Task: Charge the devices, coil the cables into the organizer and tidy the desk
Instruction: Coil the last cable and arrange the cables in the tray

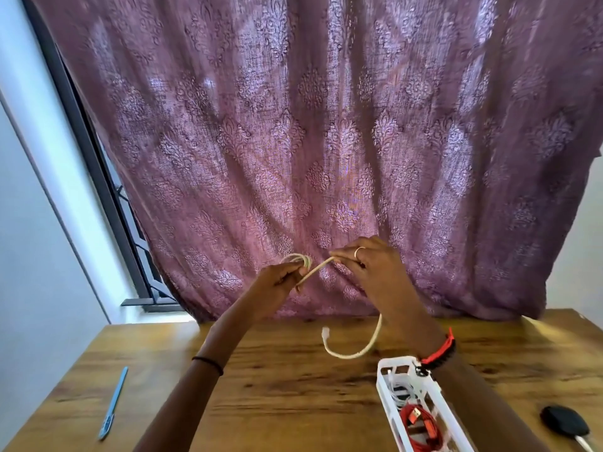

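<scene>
Cream cable (315,271): left hand (280,282) grips its round coil, right hand (368,269) pinches the straight strand

— Is there any lettering here you can read?
— None. The blue pen (114,402) on the desk (293,386) shows no legible print, and I can make out none on the white organizer (396,361).
— And the black key fob (564,422)?
— It's too dark and small to tell. The curtain (326,141) bears only a woven pattern.
</scene>
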